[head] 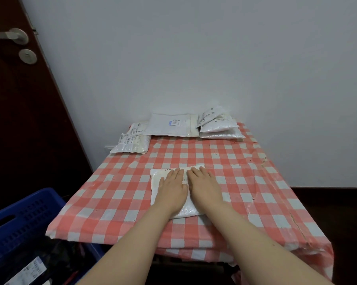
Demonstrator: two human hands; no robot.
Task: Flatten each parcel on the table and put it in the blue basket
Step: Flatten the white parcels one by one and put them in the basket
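A white padded parcel (156, 177) lies flat in the middle of the red-and-white checked table (245, 182). My left hand (171, 188) and my right hand (204, 186) both press down on it side by side, palms flat and fingers straight. Most of the parcel is hidden under them. The blue basket (29, 214) stands on the floor at the lower left, beside the table's near left corner, with a labelled parcel (29, 270) inside it.
Several more white parcels lie along the table's far edge: a stack at the far left (132, 141), a large flat one in the middle (171, 125), a pile at the far right (218, 125). A dark door (19, 120) is on the left.
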